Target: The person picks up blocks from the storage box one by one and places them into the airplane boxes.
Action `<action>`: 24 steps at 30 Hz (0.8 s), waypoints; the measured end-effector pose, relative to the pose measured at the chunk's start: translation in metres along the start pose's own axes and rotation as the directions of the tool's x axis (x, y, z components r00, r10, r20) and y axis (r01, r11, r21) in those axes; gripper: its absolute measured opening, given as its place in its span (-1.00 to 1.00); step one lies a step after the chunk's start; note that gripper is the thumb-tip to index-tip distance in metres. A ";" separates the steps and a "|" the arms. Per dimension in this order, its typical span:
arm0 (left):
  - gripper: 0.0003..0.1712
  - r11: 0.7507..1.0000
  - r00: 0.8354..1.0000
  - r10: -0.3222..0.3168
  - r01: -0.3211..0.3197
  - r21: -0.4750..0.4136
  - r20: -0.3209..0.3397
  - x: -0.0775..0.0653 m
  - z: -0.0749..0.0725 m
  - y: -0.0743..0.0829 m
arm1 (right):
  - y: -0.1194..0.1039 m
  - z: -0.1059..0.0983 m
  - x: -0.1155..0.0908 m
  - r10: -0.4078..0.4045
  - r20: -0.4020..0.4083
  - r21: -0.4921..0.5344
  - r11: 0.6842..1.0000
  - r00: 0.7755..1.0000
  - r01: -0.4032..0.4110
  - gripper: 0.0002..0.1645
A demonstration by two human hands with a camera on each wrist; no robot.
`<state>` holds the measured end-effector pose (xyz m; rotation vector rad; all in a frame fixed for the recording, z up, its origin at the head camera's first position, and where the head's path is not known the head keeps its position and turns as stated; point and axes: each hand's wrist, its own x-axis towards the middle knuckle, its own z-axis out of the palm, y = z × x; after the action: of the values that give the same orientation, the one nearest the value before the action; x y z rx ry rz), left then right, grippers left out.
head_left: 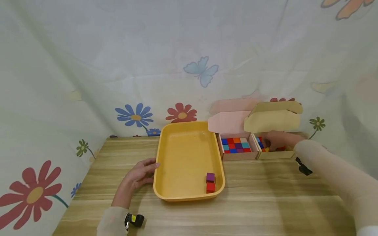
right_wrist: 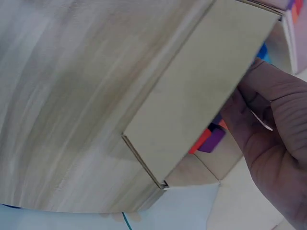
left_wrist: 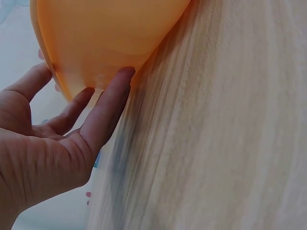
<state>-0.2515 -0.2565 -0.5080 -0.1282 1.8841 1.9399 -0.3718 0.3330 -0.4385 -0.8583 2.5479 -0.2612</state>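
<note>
My left hand (head_left: pixel 143 172) touches the left side of a yellow tray (head_left: pixel 183 198). In the left wrist view its fairly straight fingers (left_wrist: pixel 108 108) lie against the tray's outer wall. Inside the tray, a purple cube (head_left: pixel 210 177) and a red cube (head_left: pixel 210 187) sit together at the near right corner. My right hand (head_left: pixel 276 140) reaches into a pale yellow cardboard box (head_left: pixel 274 155) of coloured cubes. The box's front wall hides its fingertips in the right wrist view, so whether they pinch a cube cannot be seen. A purple block (right_wrist: pixel 212 140) shows beside the fingers.
A pink cardboard box (head_left: pixel 240 157) holding rows of coloured cubes (head_left: pixel 236 145) stands between the tray and the yellow box. Both boxes have raised lids against the patterned curtain (head_left: pixel 147 72). Everything rests on a wood-grain table (head_left: pixel 251 203).
</note>
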 end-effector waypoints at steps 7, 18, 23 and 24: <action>-0.22 1.000 1.000 -0.005 0.005 -0.004 0.002 0.001 0.000 0.001 | 0.007 0.004 -0.001 -0.023 0.007 0.029 0.999 1.000 0.023 -0.88; -0.20 1.000 1.000 0.007 -0.007 -0.002 0.018 0.000 0.003 -0.001 | -0.030 -0.017 -0.031 -0.012 -0.286 -0.035 0.999 0.958 0.002 -0.57; -0.20 1.000 1.000 0.015 -0.015 -0.001 -0.001 -0.001 0.002 0.000 | -0.062 -0.024 -0.043 -0.035 -0.359 -0.089 0.996 0.933 0.004 -0.25; -0.20 1.000 1.000 0.015 -0.015 0.001 -0.004 -0.001 0.002 0.000 | -0.069 -0.025 -0.045 -0.048 -0.358 -0.102 0.995 0.933 0.013 -0.22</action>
<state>-0.2497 -0.2552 -0.5075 -0.1174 1.8939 1.9502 -0.3146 0.3072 -0.3798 -0.9629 2.9097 -0.3320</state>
